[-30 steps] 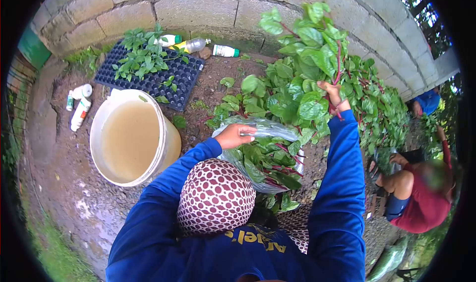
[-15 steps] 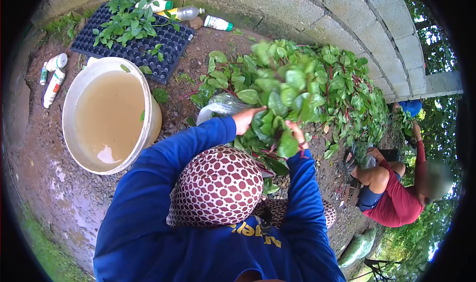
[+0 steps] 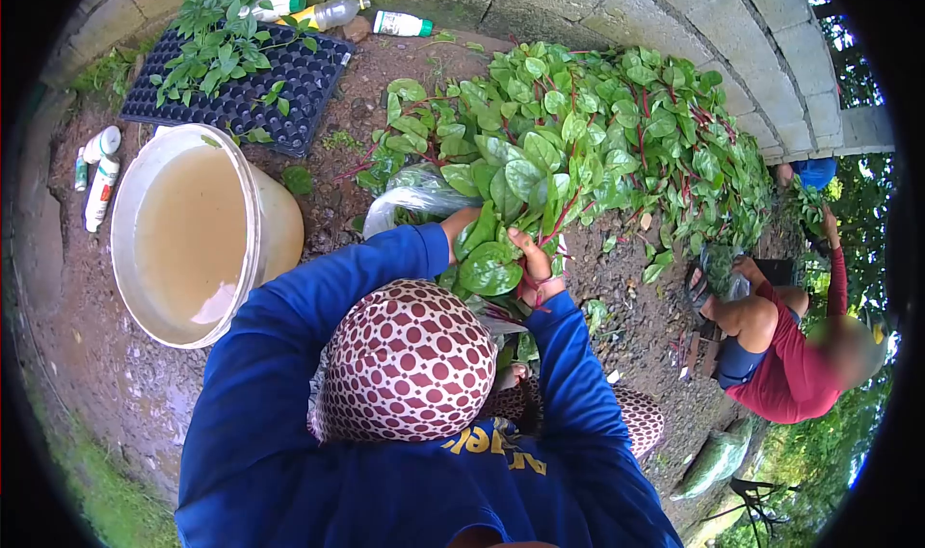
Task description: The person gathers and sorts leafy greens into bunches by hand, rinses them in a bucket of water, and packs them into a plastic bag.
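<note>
The bunch [image 3: 489, 269] had come down from its raised position, ahead and right of the bag [image 3: 414, 196], to lie between the hands. Its leaves were therefore at the bag, no longer held aloft apart from it. The right hand [image 3: 535, 267] gripped the bunch by its red stems. The left hand [image 3: 461, 228] had its fingers hidden by leaves; whether it gripped the bag, the bunch or neither could not be told.

The bag, of clear plastic, lay beneath and just ahead of the left hand. Its mouth was largely covered by foliage, which obstructed inspection of the contents. The heap [image 3: 665, 124] lay ahead and to the right of both hands, against the wall [image 3: 540, 18].

Left of the left hand stood the bucket [image 3: 279, 225], holding cloudy brown liquid; it limited room on that side. Beyond it, ahead and left, were the tray [image 3: 313, 81], with seedlings [image 3: 217, 62] on it, and a white bottle [image 3: 400, 24] near the wall. Well to the right of the right hand, a person [image 3: 785, 365] sat low, apart from the bunch.
</note>
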{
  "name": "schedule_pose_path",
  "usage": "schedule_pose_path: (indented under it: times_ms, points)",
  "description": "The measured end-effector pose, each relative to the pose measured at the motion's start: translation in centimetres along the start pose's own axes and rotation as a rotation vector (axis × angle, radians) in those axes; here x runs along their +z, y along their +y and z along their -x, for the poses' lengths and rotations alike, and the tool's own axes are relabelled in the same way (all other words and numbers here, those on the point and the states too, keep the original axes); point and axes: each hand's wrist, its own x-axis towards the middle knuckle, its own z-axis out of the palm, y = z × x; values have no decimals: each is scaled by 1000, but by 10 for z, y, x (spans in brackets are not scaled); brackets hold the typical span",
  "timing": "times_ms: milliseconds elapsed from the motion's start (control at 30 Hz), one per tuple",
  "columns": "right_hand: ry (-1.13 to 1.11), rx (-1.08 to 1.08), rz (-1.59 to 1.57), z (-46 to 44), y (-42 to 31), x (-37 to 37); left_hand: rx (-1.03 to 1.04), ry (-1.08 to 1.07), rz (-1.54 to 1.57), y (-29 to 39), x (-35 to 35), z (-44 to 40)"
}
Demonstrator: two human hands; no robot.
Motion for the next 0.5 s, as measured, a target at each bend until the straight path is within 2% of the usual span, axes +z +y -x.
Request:
schedule_pose_path:
  times_ms: [133, 167, 233, 300, 367, 433, 500]
  points:
    - [-15, -35, 62, 8, -8, 16, 12, -106, -163, 9, 0, -9]
    - [-9, -59, 76, 4, -5, 13, 12, 168, -558, 10, 6, -7]
    - [-4, -112, 167, 2, -1, 15, 130, 80, -586, 6, -1, -14]
    - [-39, -84, 110, 2, -1, 11, -15, 187, -190, 0, 1, -13]
    - [-21, -96, 69, 2, 0, 9, 279, -1, -587, -5, 3, -5]
    - [-20, -134, 57, -2, -3, 9, 71, -54, -105, -3, 4, -5]
    - [3, -171, 33, -1, -4, 15, 185, -153, -1, -9, -16, -22]
